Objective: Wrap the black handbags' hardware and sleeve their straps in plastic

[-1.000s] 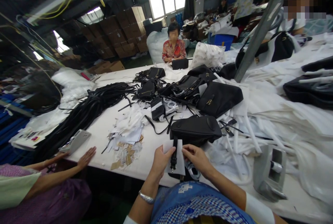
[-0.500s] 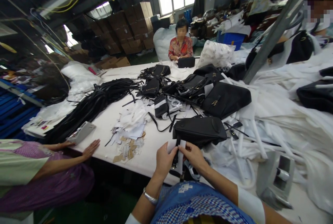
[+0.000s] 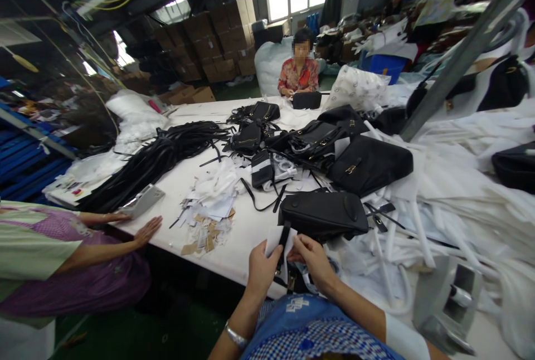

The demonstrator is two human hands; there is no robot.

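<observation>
Black strap point(image 3: 285, 234) and white sheet point(image 3: 273, 236) are held together over the near edge of the table, between the two hands, the strap lying lengthwise across the sheet. Under the left hand point(image 3: 262, 267) both are clamped, the thumb pressed over the strap and the fingers folded around the sheet's left side. By the right hand point(image 3: 314, 264) the sheet's right edge is pinched between thumb and fingertips, almost no gap being left; whether the strap is caught there too cannot be told. Low on the strap, metal is glimpsed, partly hidden by the left thumb. The strap is judged light and bendable with a little spring, perhaps smooth enough to slip on the sheet, so it is best pressed flat by a thumb; the sheet appears thin and easily creased, and is best taken by its edges. Just beyond, a black bag point(image 3: 322, 213) is laid on its side; whether the strap is joined to it cannot be made out. Farther out, paper scraps point(image 3: 214, 195) are heaped to the left, and a grey tape dispenser point(image 3: 437, 309) is set to the right on the white table point(image 3: 239, 257).
</observation>
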